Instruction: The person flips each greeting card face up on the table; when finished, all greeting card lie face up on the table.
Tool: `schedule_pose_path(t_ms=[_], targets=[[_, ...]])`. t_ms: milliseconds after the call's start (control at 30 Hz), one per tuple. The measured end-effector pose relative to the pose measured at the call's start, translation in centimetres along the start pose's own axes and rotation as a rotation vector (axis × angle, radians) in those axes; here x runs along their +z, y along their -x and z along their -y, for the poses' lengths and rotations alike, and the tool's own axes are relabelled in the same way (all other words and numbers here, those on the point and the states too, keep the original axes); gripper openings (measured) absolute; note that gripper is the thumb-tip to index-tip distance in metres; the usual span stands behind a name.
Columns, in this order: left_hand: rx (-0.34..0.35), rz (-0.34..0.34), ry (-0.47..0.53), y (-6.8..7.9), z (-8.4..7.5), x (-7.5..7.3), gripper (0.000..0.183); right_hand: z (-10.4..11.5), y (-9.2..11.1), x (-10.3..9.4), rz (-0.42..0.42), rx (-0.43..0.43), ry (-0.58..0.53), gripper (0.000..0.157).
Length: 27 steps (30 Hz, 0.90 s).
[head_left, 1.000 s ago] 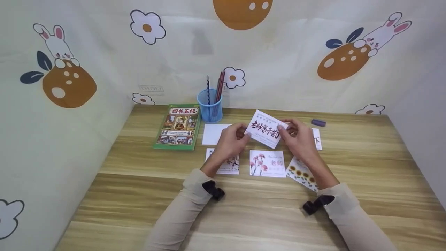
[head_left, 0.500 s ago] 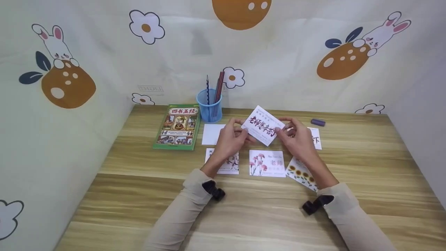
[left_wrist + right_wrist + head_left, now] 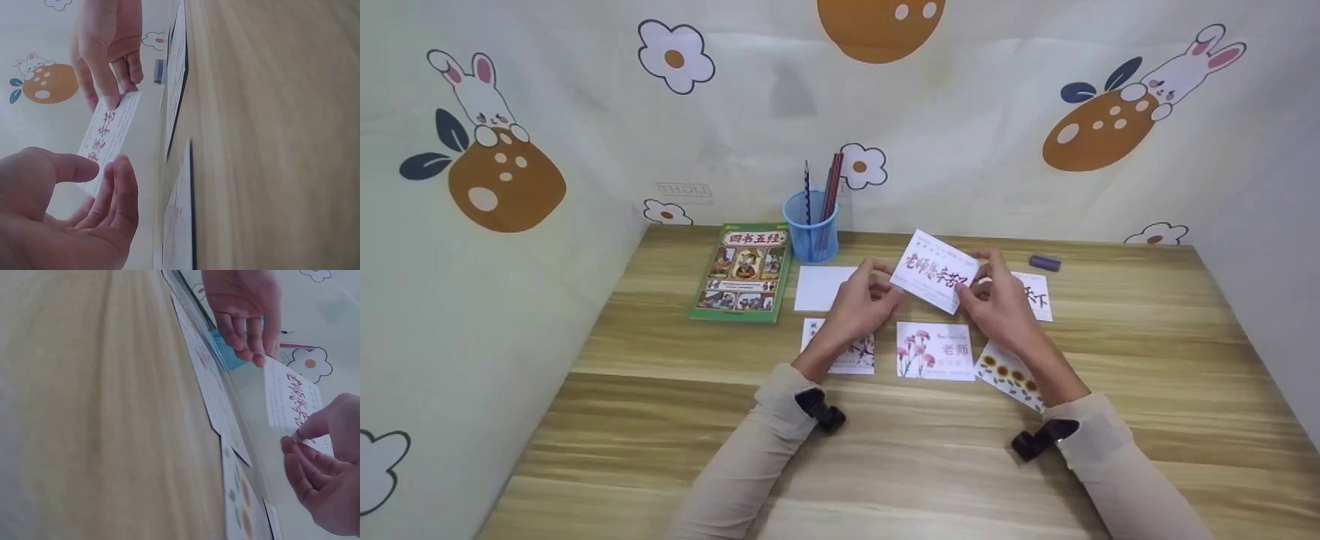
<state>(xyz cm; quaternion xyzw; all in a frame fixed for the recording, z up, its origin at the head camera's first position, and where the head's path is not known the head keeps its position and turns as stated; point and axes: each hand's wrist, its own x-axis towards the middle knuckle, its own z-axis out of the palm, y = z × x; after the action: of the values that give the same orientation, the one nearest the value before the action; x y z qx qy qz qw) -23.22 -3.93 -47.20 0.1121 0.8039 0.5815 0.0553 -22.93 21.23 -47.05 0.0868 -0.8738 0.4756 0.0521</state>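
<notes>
A white card (image 3: 931, 259) with dark red Chinese writing is held up, tilted, above the table in the head view. My right hand (image 3: 1003, 304) pinches its right side, thumb on the printed face and fingers behind. At the card's left corner is my left hand (image 3: 861, 304), its thumb and curled fingers around that edge. In the left wrist view the left thumb and fingers sit at the near end of the card (image 3: 109, 129). Below lie a carnation card (image 3: 934, 352), a sunflower card (image 3: 1009, 375) and a blossom card (image 3: 855, 358), partly hidden by the left wrist.
Behind the left hand lies a blank white card (image 3: 814, 289); another lettered card (image 3: 1039, 296) is partly behind the right hand. A green-edged book (image 3: 742, 274), a blue mesh pencil cup (image 3: 811, 236) and a small purple cylinder (image 3: 1045, 263) stand or lie toward the back wall.
The held card rises slightly and tilts, then shifts a little right. The left fingers loosen and regrip at its corner, while the right fingers adjust along its edge.
</notes>
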Motion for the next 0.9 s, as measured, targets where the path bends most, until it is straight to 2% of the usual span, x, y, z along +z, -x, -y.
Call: schedule_pose_path(t_ms=[100, 133, 267, 433, 567, 667, 733, 900], targets=[[0.015, 0.006, -0.084, 0.02, 0.19, -0.16, 0.024, -0.13, 0.06, -0.26, 0.053, -0.03, 0.04, 0.055], [0.019, 0.014, -0.081, 0.03, 0.22, -0.21, 0.021, -0.14, 0.07, -0.28, 0.061, -0.034, 0.034, 0.056], [0.011, 0.005, -0.022, 0.07, 0.13, -0.33, 0.018, -0.16, -0.06, -0.19, 0.04, -0.035, 0.016, 0.061], [-0.016, -0.058, 0.042, 0.12, -0.08, -0.42, 0.02, -0.14, -0.09, -0.11, 0.01, -0.003, -0.022, 0.053], [-0.033, -0.092, 0.099, 0.07, -0.12, -0.3, 0.019, -0.2, -0.03, -0.08, 0.039, 0.001, -0.054, 0.056], [-0.036, -0.104, 0.125, 0.02, -0.17, -0.24, 0.018, -0.32, -0.03, 0.11, 0.086, 0.001, -0.053, 0.05], [-0.039, -0.093, 0.078, 0.06, -0.23, -0.22, 0.02, -0.41, 0.01, 0.22, 0.115, -0.011, -0.018, 0.043], [-0.033, -0.03, -0.171, 0.21, -0.27, -0.07, 0.025, -0.53, 0.17, 0.38, 0.144, -0.049, 0.105, 0.035]])
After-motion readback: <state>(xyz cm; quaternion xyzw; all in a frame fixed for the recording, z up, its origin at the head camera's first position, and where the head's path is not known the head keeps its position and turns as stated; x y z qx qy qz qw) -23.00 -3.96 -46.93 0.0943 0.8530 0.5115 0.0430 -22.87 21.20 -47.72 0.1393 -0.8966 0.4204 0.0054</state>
